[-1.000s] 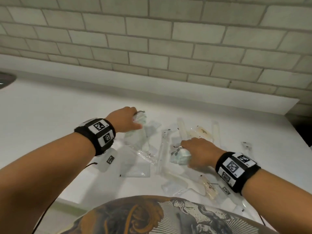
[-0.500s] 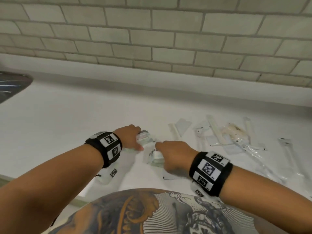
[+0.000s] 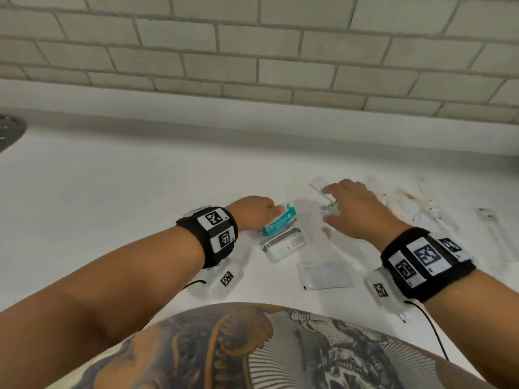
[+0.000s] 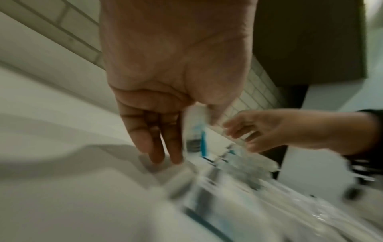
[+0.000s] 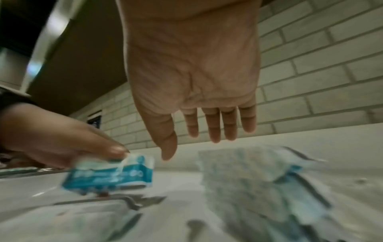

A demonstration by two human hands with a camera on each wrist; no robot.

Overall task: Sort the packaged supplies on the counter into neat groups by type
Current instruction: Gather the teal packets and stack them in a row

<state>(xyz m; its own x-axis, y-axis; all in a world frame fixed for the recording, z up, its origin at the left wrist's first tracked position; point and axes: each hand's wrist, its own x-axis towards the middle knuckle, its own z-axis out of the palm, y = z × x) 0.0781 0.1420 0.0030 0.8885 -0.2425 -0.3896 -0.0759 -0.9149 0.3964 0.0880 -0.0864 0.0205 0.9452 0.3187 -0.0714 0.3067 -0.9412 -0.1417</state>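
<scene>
Two hands work a scatter of packaged supplies on a white surface; the left hand has its grip pinched together on a teal-and-white packet, thumb on top, the outer fingers reaching down toward the surface in the left wrist view; just below that packet lies a second small packet with a white printed label, the two touching or nearly so, apparently the start of one group.

The right hand hovers palm-down with its fingers spread apart and holding nothing, over clear wrapped pieces at the near edge of the loose pile; what those long clear packs contain is too blurred to name; a flat clear pouch lies apart, nearer the body.

Judged from the layout, the step in hand is setting the teal packet beside its match; done well, it would land square against the labelled one, edges aligned, released only once flat, while the right hand picks a single wrapped piece without dragging its neighbours; thin film is likely to slide or cling.

Both forearms reach forward, wrists banded in black straps with printed markers.
</scene>
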